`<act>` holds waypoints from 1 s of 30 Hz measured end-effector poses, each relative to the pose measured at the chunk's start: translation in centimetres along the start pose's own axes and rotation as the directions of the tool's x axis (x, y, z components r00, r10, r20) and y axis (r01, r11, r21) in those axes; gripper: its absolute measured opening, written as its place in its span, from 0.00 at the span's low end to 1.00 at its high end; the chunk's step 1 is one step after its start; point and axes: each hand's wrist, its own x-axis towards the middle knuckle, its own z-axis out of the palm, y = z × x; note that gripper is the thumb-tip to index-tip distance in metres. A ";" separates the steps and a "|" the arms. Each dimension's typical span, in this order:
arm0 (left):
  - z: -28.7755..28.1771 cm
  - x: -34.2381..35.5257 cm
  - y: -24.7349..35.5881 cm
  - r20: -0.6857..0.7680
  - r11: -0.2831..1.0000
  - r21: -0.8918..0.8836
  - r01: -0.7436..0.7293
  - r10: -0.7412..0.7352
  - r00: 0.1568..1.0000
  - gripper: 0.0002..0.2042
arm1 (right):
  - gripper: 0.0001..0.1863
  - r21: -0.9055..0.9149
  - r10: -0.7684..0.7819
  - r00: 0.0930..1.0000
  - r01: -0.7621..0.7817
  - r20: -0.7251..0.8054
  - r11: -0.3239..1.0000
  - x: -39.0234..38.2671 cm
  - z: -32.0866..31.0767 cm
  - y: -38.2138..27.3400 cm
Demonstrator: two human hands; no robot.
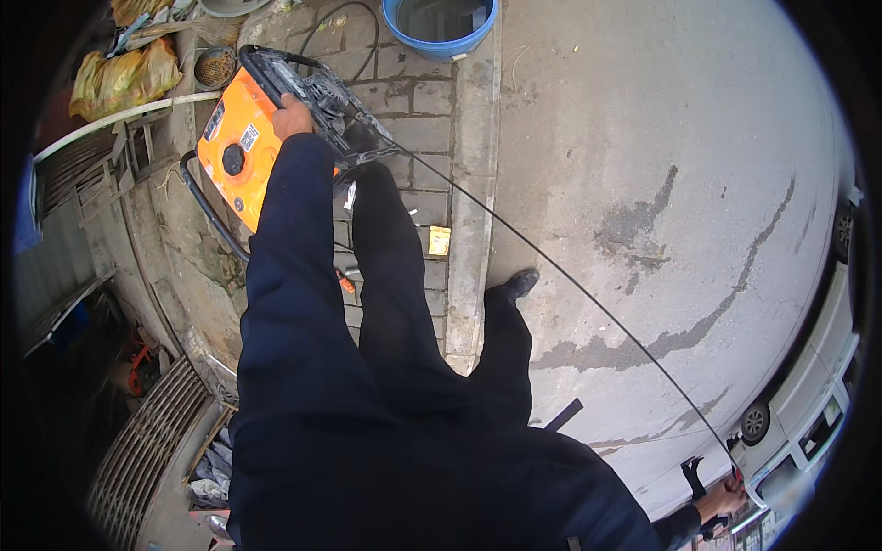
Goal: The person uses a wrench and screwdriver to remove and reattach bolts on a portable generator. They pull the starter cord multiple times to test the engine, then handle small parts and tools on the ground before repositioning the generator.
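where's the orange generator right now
The orange generator is at the upper left of the head view, under the left hand, left of the blue tub.

Your left arm (292, 216) extends forward, dark sleeve reaching the wrist; left hand (293, 119) bare, curled in a grip. Your right arm (677, 528) reaches wide to the right; right hand (721, 500) bare, clenched. Stance split: left leg (390, 253) forward, right shoe (522, 283) planted farther back, outward.
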 end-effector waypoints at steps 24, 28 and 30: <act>-1.3 -5.5 2.7 -0.045 0.973 -0.211 -0.097 0.089 0.995 0.23 | 0.24 -0.331 0.378 0.063 0.629 0.924 0.703 -34.7 80.4 68.3; -2.6 -6.5 4.0 0.004 0.996 -0.084 -0.023 0.023 1.000 0.28 | 0.23 -0.267 0.360 -0.029 0.618 0.932 0.740 -32.6 76.7 64.7; -3.4 -7.0 4.6 0.109 0.995 -0.088 0.050 -0.041 0.993 0.31 | 0.22 -0.107 0.255 -0.162 0.608 0.953 0.787 -27.7 68.6 59.2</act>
